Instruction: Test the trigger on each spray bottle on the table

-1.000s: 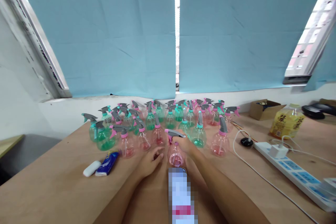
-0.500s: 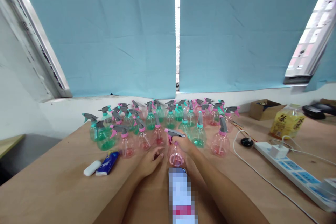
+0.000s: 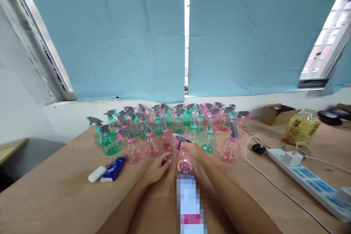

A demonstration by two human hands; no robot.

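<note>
My right hand [image 3: 192,148] is wrapped round the neck of a clear pink spray bottle [image 3: 184,163] with a grey and pink trigger head. The bottle tilts, its round base facing me. To its left, my left hand [image 3: 159,167] rests on the table with loosely bent fingers apart and nothing in them. Just beyond the hands stand more spray bottles, among them a pink one [image 3: 134,153], a green one [image 3: 111,144] and another pink one [image 3: 230,150], with coloured liquid in the bottom. Below the held bottle lies a phone [image 3: 189,197], its screen blurred out.
On the left of the table [image 3: 55,186] lie a blue packet [image 3: 113,169] and a white case [image 3: 97,174]. To the right are a power strip [image 3: 307,179] with cables, a black round object [image 3: 258,148], a yellow-labelled jug [image 3: 301,128] and a cardboard box [image 3: 278,115].
The camera view has shifted very slightly. Both hands and the held spray bottle stay practically where they were.
</note>
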